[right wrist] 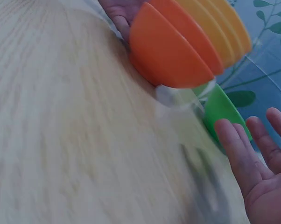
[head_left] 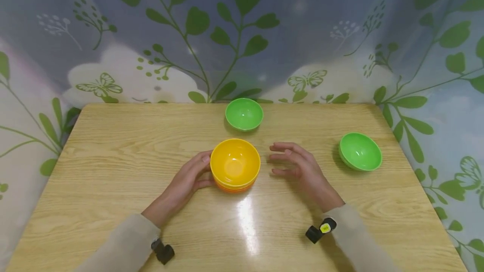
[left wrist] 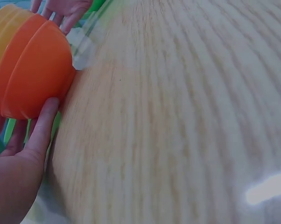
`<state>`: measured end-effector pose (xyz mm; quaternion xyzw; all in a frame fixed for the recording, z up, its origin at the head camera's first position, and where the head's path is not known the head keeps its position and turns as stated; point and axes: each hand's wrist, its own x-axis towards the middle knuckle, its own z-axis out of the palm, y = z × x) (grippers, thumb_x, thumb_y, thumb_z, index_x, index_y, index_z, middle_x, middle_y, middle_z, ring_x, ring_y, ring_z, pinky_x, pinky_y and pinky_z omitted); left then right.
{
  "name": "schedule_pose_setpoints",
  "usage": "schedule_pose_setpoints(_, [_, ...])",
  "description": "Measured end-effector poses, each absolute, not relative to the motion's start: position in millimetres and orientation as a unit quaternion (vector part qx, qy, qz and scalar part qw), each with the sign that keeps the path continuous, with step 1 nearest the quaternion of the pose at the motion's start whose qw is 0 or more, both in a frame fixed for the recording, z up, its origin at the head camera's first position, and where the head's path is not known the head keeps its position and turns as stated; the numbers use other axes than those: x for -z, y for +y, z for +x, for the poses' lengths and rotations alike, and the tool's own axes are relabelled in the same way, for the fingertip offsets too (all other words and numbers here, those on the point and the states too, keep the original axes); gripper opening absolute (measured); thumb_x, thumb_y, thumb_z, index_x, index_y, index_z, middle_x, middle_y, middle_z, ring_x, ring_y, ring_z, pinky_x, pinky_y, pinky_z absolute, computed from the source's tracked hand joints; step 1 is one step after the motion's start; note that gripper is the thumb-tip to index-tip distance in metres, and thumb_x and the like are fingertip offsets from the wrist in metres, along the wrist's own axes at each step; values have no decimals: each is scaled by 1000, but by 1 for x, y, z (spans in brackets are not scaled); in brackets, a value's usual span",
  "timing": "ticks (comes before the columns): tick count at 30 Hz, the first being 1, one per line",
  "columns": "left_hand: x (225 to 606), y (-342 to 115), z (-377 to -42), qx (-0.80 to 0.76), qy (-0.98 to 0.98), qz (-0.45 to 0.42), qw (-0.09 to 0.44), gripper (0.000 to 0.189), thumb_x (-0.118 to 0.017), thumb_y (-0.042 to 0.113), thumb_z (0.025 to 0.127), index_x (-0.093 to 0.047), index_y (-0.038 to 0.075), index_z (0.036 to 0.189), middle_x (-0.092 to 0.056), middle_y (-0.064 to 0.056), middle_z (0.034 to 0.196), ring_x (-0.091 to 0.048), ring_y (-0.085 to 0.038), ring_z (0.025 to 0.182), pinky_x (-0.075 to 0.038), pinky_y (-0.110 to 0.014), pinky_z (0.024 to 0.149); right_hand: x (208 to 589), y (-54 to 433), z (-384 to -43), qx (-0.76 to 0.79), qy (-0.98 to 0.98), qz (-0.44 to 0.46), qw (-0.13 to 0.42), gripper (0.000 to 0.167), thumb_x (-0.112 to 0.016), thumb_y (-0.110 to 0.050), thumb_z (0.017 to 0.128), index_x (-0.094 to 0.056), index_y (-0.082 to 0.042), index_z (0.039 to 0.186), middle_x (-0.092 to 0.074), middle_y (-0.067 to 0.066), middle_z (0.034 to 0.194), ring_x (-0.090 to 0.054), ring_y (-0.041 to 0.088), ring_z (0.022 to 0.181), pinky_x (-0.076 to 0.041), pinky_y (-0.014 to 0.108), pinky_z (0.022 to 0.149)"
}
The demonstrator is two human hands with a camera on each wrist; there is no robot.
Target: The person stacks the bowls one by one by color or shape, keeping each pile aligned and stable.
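In the middle of the table stands a stack of bowls, with yellow bowls on top and orange bowls beneath. My left hand touches the stack's left side, its fingers and thumb spread and lightly bent against the wall. From the left wrist view, the thumb rests low on the orange bowl while the other fingers are partly hidden behind it. To the right of the stack, my right hand is held apart from it, fingers loosely extended towards the bowls and holding nothing.
One green bowl sits behind the stack near the table's back edge. Another green bowl stands to the right, beyond my right hand. A leaf-patterned curtain hangs behind the wooden table.
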<state>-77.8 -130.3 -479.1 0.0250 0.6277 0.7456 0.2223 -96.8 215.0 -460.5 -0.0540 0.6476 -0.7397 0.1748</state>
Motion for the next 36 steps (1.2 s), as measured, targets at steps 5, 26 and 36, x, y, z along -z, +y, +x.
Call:
schedule_pose_setpoints(5, [482,-131,-76,-760,611,27,218,57,-44,33,118,-42,-3,162,-45,-23,165,-65,-15,129,-65,-40,101,455,232,-99,731,662,-64,150,40,-46,-24,117,-60,-1,146,-64,1,147,-68,23,131,-66,45,100])
schedule_pose_setpoints(26, [490,-132,-76,-773,594,22,219,56,-48,32,117,-43,-2,162,-55,-12,156,-65,-15,128,-65,-41,101,430,276,-102,722,680,-100,80,38,-42,-21,118,-63,-3,144,-68,1,143,-69,19,130,-67,42,98])
schedule_pose_setpoints(36, [490,-133,-76,-772,596,25,221,58,-48,33,117,-41,-1,163,-52,-16,159,-64,-16,130,-65,-41,102,426,292,-102,728,675,-96,66,39,-41,-19,119,-61,2,146,-69,1,143,-69,20,131,-67,40,98])
